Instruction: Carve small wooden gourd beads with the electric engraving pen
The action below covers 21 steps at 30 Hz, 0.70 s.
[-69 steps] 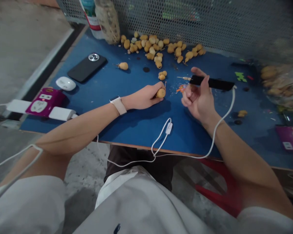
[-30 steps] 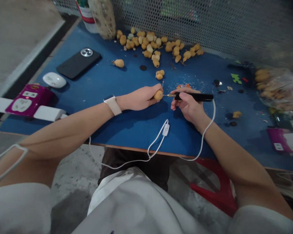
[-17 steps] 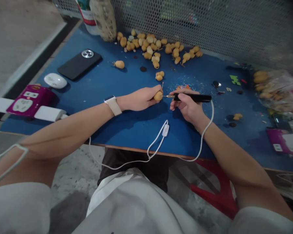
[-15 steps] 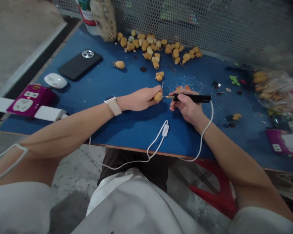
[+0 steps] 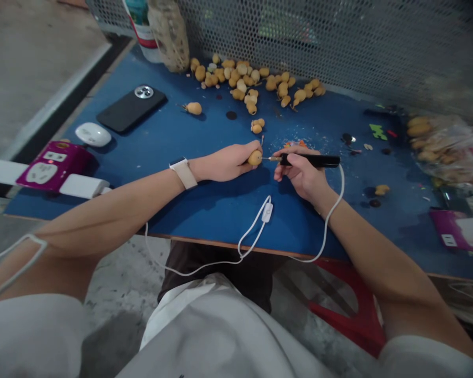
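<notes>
Between the fingers of my left hand (image 5: 233,161) is a small yellow-brown gourd (image 5: 254,157), its stem pointing up and away. My right hand (image 5: 304,173) is closed around a black pen-shaped electric drill (image 5: 313,160) held level, a white cord leaving its rear end. The thin bit (image 5: 267,158) of the drill points left and its tip meets the gourd's side; whether it has gone in I cannot tell. Just beyond my right hand lies a small orange heap (image 5: 295,143) with pale shavings around it. A white inline switch (image 5: 267,212) on the cord rests nearer me.
Many small gourds (image 5: 240,79) lie along the perforated metal panel (image 5: 339,47). On the blue table (image 5: 213,210) at left are a phone (image 5: 132,109), a white case (image 5: 93,135) and a purple power strip (image 5: 57,165). A plastic bag (image 5: 449,149) of gourds is at right.
The view has shifted very slightly. Both hands, the gourd and the drill keep nearly the same position.
</notes>
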Each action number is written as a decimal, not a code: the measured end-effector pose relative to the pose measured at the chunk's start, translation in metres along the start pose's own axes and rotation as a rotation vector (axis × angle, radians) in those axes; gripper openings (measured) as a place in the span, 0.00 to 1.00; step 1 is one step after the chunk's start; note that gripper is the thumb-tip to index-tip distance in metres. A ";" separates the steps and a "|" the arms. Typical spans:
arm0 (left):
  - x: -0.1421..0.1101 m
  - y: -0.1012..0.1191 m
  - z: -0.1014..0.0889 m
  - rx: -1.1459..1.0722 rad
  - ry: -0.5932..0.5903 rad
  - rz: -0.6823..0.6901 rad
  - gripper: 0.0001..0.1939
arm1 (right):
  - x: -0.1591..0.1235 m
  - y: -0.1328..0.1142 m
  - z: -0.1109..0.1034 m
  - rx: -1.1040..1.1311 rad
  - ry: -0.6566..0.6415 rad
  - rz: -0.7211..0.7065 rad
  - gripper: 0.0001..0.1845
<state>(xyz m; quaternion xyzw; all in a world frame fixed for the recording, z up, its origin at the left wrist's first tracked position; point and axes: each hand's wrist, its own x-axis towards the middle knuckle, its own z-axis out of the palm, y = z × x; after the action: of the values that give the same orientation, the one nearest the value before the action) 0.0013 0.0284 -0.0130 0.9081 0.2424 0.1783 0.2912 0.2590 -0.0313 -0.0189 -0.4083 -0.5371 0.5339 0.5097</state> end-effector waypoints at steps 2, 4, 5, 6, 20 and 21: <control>0.000 0.000 0.000 -0.008 0.003 0.006 0.07 | 0.000 -0.001 0.000 0.015 0.002 0.000 0.20; 0.000 0.000 0.000 -0.013 0.006 0.002 0.07 | 0.001 -0.001 0.000 0.019 -0.004 0.001 0.19; 0.000 0.000 0.000 -0.015 0.005 -0.003 0.07 | 0.001 -0.001 0.000 0.016 -0.007 0.004 0.20; 0.001 0.000 0.000 -0.016 0.004 -0.008 0.08 | 0.001 -0.001 0.000 0.011 -0.008 0.006 0.20; 0.001 0.000 0.000 -0.020 0.005 -0.008 0.07 | 0.000 0.000 0.000 0.032 -0.009 0.014 0.22; 0.001 0.000 0.000 -0.015 0.006 -0.008 0.07 | 0.000 0.000 0.000 0.036 -0.009 0.008 0.22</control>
<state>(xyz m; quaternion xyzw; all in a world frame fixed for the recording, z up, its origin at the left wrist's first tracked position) 0.0018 0.0293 -0.0129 0.9044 0.2455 0.1817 0.2980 0.2588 -0.0312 -0.0185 -0.3988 -0.5280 0.5473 0.5125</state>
